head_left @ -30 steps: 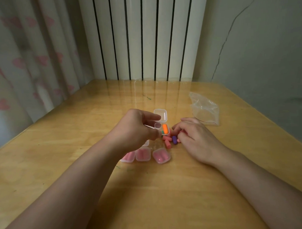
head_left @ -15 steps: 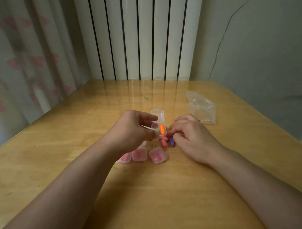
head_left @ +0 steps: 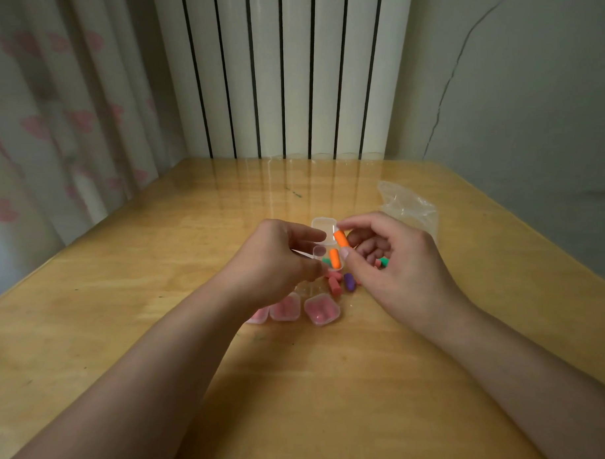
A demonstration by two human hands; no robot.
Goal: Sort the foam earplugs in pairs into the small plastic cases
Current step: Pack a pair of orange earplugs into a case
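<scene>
The right hand (head_left: 391, 260) has lifted off the table and now pinches an orange foam earplug (head_left: 341, 239) above the open clear plastic case (head_left: 324, 242) gripped by the left hand (head_left: 278, 261); one orange plug (head_left: 334, 258) already lies inside, so the pair is nearly complete. Three closed pink-filled cases (head_left: 321, 309) wait nearby; perhaps six loose plugs (head_left: 334, 285) remain.

Left hand (head_left: 278, 261): raised above the table, fingers curled, pinching.
Right hand (head_left: 394, 260): raised, thumb and forefinger pinched together.
</scene>
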